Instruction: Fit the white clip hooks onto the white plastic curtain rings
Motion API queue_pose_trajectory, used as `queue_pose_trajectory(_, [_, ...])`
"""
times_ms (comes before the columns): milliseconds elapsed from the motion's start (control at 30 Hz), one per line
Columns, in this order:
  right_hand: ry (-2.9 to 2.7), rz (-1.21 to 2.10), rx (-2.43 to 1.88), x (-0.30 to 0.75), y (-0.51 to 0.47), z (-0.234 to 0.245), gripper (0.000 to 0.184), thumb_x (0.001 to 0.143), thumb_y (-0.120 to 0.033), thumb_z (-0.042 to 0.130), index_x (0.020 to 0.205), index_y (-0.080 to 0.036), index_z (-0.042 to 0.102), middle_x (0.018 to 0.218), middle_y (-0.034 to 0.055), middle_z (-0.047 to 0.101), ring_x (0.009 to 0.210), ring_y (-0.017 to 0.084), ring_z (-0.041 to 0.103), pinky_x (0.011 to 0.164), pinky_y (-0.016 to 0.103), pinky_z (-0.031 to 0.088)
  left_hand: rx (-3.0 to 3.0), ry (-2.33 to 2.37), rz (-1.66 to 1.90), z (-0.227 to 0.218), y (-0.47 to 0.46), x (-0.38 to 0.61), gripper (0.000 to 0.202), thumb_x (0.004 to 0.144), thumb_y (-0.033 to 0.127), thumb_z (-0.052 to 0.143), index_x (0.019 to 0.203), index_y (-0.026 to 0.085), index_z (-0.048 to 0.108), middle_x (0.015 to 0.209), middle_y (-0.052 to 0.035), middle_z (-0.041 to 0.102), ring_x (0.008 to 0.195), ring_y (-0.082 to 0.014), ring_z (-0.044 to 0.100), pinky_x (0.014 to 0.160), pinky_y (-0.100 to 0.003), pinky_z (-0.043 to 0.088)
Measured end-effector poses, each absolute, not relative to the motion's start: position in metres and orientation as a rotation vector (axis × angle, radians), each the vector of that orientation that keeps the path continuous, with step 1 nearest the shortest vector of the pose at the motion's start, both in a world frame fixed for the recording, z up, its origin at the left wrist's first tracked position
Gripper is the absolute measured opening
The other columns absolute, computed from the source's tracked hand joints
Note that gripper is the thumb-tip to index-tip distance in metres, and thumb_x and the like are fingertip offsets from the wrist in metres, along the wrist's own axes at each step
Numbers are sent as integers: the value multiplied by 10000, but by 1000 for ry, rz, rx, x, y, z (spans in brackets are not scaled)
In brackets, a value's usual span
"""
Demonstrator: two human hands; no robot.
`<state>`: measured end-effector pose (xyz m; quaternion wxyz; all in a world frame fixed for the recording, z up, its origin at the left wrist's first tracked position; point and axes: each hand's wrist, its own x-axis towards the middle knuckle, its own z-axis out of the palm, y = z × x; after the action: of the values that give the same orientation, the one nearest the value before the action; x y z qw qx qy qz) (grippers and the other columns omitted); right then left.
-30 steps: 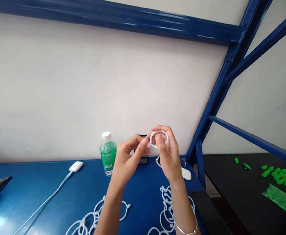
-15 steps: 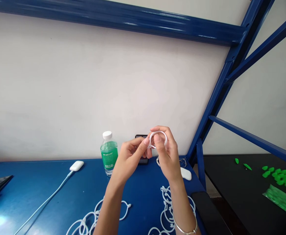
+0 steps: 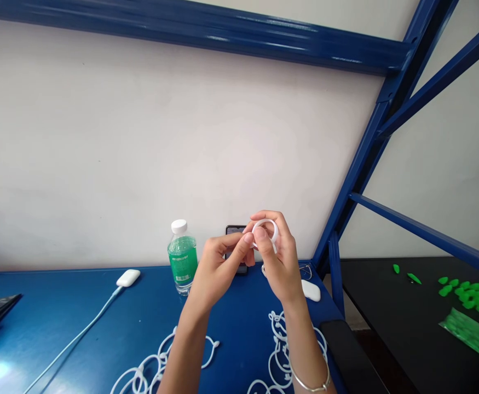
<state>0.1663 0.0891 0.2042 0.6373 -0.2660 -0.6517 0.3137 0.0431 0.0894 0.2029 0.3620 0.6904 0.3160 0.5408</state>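
Observation:
Both hands are raised above the blue table point(image 3: 67, 312), pinching one small white plastic ring point(image 3: 266, 226). My right hand point(image 3: 278, 257) wraps its fingers round the ring's right side, thumb pressed on the front. My left hand point(image 3: 218, 268) pinches the ring's left end between thumb and forefinger. A silver bangle point(image 3: 311, 383) sits on my right wrist. More white rings lie on the table below, one group at the left point(image 3: 157, 366) and one at the right point(image 3: 278, 350).
A green-labelled bottle point(image 3: 182, 257) with a white cap stands left of my hands. A dark phone point(image 3: 236, 246) leans on the wall behind them. A white charger with cable point(image 3: 127, 278), a white case point(image 3: 311, 291), blue shelf posts point(image 3: 358, 158) and green pieces point(image 3: 469, 293) on a black table are nearby.
The ring has turned slightly in my fingers and looks narrower; my hands have closed in a little on it. Everything on the table is as before.

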Motion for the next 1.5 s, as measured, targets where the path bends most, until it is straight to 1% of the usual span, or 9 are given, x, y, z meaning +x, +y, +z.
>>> queue_pose_trajectory(300, [-1529, 706, -625, 167, 85, 209, 176, 919, -407, 558, 1001, -256, 520, 788, -24, 600, 615, 99, 564, 534, 219, 483, 1701, 831, 1449, 205, 89, 44, 479, 907, 449, 513, 541, 143, 546, 543, -1, 549, 556, -99, 506, 569, -199, 407])
queue_pose_trajectory(567, [-1509, 720, -588, 166, 86, 207, 189, 916, -419, 565, 985, -255, 502, 847, -12, 590, 665, 102, 570, 566, 225, 493, 1669, 827, 1464, 204, 89, 44, 485, 928, 414, 471, 537, 147, 572, 569, -21, 609, 587, -123, 549, 636, -232, 430])
queue_pose_trajectory(800, [-1502, 742, -574, 166, 86, 208, 176, 913, -404, 572, 962, -257, 491, 858, -6, 577, 641, 95, 553, 525, 214, 476, 1662, 834, 1462, 206, 88, 44, 468, 928, 418, 466, 556, 156, 572, 587, -24, 615, 594, -134, 546, 642, -248, 426])
queue_pose_trajectory(1000, [-1477, 786, -531, 166, 88, 206, 170, 922, -401, 559, 994, -258, 502, 806, -17, 569, 606, 91, 542, 453, 189, 420, 1684, 800, 1449, 207, 85, 45, 470, 933, 413, 452, 553, 159, 561, 564, -22, 593, 589, -136, 541, 655, -251, 433])
queue_pose_trajectory(1167, [-1483, 799, -536, 166, 88, 206, 206, 943, -425, 507, 1052, -250, 504, 845, -4, 588, 608, 93, 549, 549, 225, 488, 1676, 774, 1444, 207, 86, 46, 430, 938, 376, 449, 584, 157, 555, 573, -16, 581, 593, -129, 532, 661, -248, 441])
queue_pose_trajectory(1267, [-1480, 771, -558, 166, 89, 206, 256, 974, -425, 442, 1144, -251, 521, 888, 18, 601, 701, 117, 580, 645, 254, 521, 1656, 752, 1453, 207, 86, 45, 400, 936, 382, 456, 625, 157, 568, 579, -12, 576, 601, -125, 527, 663, -248, 448])
queue_pose_trajectory(1367, [-1464, 719, -579, 166, 91, 205, 255, 986, -396, 429, 1164, -257, 549, 867, 18, 596, 792, 134, 593, 734, 272, 530, 1608, 721, 1445, 207, 86, 44, 339, 915, 412, 498, 710, 159, 593, 568, 3, 565, 586, -120, 526, 634, -242, 451])
queue_pose_trajectory(1433, [-1468, 707, -594, 166, 92, 205, 251, 990, -387, 426, 1161, -265, 562, 842, 9, 591, 777, 129, 588, 736, 270, 531, 1590, 719, 1405, 207, 86, 44, 308, 896, 427, 534, 765, 158, 607, 560, 10, 559, 570, -116, 521, 605, -235, 446])
queue_pose_trajectory(1500, [-1480, 703, -614, 166, 92, 204, 254, 994, -391, 415, 1158, -276, 572, 833, 2, 589, 726, 118, 577, 675, 250, 526, 1588, 719, 1362, 206, 88, 44, 290, 884, 430, 563, 805, 156, 615, 566, 11, 560, 567, -112, 522, 588, -229, 439])
